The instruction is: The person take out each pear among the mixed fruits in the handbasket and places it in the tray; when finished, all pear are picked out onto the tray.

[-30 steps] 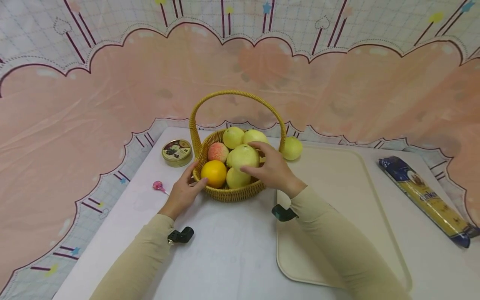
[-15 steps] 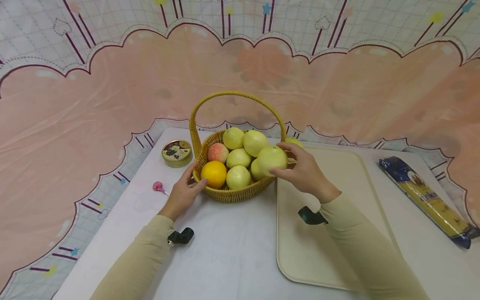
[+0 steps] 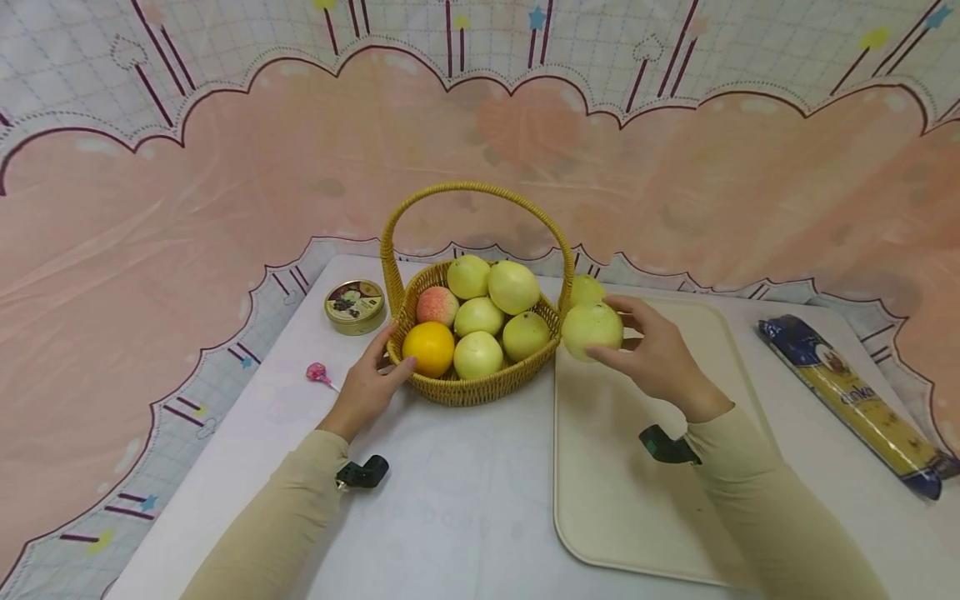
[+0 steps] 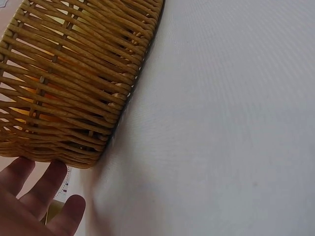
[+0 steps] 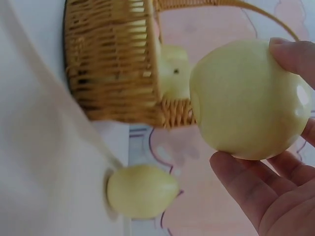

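Observation:
A yellow wicker basket (image 3: 465,392) with a tall arched handle holds an orange (image 3: 428,349), a peach (image 3: 437,306) and several pale green fruits (image 3: 478,356). At its left end my left hand (image 3: 365,387) grips the rim, the thumb near the orange; in the left wrist view, fingertips (image 4: 54,172) touch the wicker. My right hand (image 3: 663,358) holds a pale green, apple-like round fruit (image 3: 592,331) just off the basket's right end, above the beige tray (image 3: 622,500). Thumb and fingers surround this fruit (image 5: 246,98) in the right wrist view.
Another pale green fruit (image 3: 587,289) stands behind the held one, near the tray's back left corner. Left of the basket are a round gold tin (image 3: 355,307) and a pink lollipop (image 3: 317,372). A blue and yellow packet (image 3: 855,400) lies at the far right.
The right hand has carried the pale green round fruit rightward, from above the basket to above the tray's left side. The left hand and basket have stayed in place.

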Available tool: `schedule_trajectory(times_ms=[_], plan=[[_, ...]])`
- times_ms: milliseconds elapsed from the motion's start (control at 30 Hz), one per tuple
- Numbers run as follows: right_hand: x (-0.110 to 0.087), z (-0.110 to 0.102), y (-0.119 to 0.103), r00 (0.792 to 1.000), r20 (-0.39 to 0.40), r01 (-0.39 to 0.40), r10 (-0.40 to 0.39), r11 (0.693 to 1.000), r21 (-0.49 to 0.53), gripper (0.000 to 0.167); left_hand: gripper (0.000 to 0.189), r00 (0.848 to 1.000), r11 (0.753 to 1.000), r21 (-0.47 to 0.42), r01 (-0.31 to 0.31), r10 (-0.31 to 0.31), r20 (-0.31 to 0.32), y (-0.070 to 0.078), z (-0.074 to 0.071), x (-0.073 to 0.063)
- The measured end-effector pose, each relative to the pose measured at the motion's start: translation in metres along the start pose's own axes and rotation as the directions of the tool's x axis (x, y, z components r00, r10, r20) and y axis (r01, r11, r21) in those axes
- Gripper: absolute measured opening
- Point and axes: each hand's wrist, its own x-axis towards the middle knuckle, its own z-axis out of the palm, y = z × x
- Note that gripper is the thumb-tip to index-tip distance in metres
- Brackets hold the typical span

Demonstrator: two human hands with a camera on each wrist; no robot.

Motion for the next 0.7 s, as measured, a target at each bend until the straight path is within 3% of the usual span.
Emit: schedule_trajectory(times_ms=[700], plan=[[-0.019, -0.046, 0.060, 0.987, -0.080, -0.147, 0.139, 0.985, -0.096, 0.077, 0.077, 1.000, 1.000, 0.000, 0.014, -0.014, -0.007, -0.001, 0.001, 0.000]])
